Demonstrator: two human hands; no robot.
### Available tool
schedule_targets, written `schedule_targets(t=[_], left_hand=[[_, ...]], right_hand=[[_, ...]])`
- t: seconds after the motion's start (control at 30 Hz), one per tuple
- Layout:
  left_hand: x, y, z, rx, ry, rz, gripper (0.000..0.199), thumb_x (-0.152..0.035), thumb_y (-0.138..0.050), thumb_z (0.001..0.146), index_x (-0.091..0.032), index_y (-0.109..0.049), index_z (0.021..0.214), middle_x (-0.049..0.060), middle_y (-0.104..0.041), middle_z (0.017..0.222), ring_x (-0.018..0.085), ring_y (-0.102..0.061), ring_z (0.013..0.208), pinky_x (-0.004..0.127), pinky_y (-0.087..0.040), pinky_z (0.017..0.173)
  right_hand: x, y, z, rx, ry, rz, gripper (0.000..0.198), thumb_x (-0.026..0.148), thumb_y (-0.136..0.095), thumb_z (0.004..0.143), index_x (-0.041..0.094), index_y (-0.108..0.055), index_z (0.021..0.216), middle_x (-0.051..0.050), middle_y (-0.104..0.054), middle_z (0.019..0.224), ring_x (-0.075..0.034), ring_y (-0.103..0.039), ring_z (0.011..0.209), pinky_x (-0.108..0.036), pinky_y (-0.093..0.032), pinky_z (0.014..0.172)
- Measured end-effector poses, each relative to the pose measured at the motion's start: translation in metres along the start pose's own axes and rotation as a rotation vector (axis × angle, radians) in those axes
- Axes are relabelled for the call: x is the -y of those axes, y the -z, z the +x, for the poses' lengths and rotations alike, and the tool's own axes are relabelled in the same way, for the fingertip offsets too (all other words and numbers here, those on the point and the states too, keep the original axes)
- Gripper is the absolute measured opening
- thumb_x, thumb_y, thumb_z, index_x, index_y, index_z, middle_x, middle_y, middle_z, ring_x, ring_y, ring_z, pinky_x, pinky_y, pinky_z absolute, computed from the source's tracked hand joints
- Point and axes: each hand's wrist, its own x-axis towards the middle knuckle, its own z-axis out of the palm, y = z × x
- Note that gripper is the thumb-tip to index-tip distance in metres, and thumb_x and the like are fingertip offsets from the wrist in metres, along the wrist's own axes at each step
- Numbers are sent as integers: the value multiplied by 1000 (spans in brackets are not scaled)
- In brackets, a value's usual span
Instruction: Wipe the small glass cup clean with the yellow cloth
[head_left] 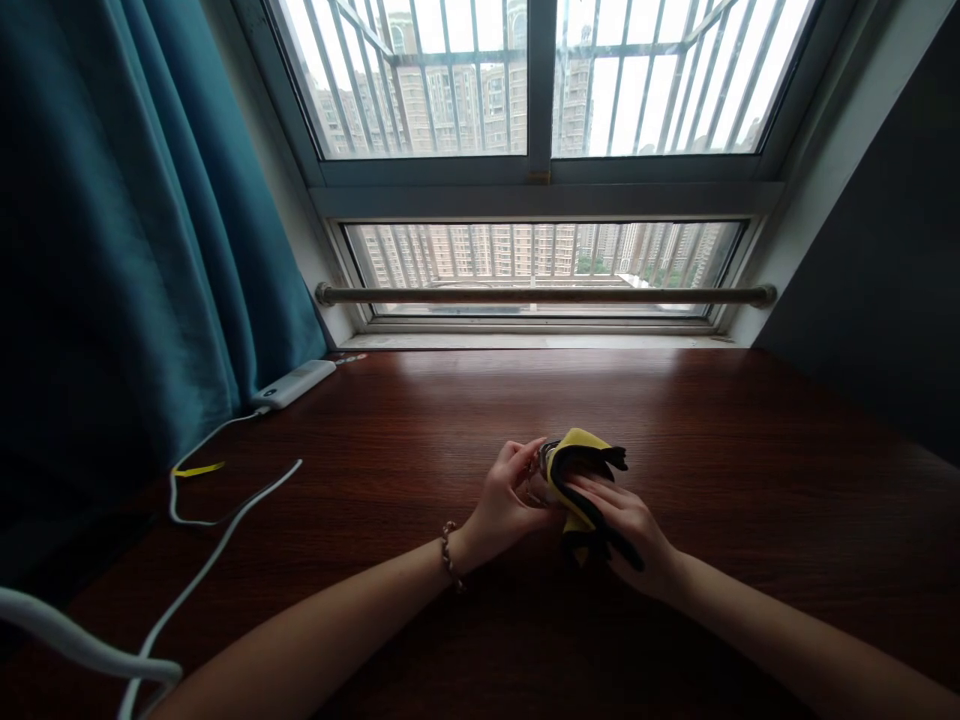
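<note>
Over the dark red wooden tabletop [420,420], both my hands are together near the middle. My left hand [504,495] is closed around a small, shiny, clear object [538,484] that looks like glass; its kind cannot be told, as fingers and cloth cover most of it. My right hand [634,530] presses a yellow and black cloth [581,440] against the right side of that object, with the fingers bent over the fabric. The cloth's dark edges hang loose below and stick out to the right. A beaded bracelet [448,553] circles my left wrist.
At the back left lies a white power strip [296,383], its white cable [217,560] curling along the left side. A yellow tag [199,469] hangs on the cable. Blue curtains [165,220] fall at the left. A metal rail [547,296] crosses the window behind the table.
</note>
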Motion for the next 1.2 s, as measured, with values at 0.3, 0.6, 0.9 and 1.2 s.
schedule_targets(t=[0.3, 0.6, 0.9, 1.2], left_hand=[[-9, -2, -6, 85, -239, 198, 85, -33, -78, 59, -28, -37, 132, 7, -45, 109, 24, -50, 100, 38, -47, 87], [0, 0, -7, -38, -227, 85, 94, -30, -82, 55, -27, -33, 135, 9, -40, 117, 26, -48, 108, 41, -45, 94], [2, -3, -1, -52, -51, -303, 85, -15, -81, 54, -25, -40, 129, 9, -38, 128, 28, -41, 122, 40, -38, 103], [-9, -6, 2, -30, 153, -345, 87, -15, -82, 51, -17, -36, 124, 13, -48, 125, 29, -49, 115, 42, -42, 98]], right_hand=[[-3, -2, 1, -190, -218, 57, 28, 18, -46, 84, 17, -59, 109, -10, -63, 98, -22, -59, 92, -33, -48, 81], [-13, -11, 5, -636, -812, 946, 25, 42, -66, 73, 17, -68, 75, -1, -63, 73, -12, -53, 65, -22, -44, 61], [-2, -18, 9, -682, -863, 1210, 23, 37, -69, 71, 20, -71, 86, -2, -67, 84, -14, -59, 81, -23, -46, 77], [-19, -26, -8, -613, -817, 1055, 15, 35, -70, 71, 21, -71, 76, 0, -66, 73, -9, -55, 67, -18, -45, 63]])
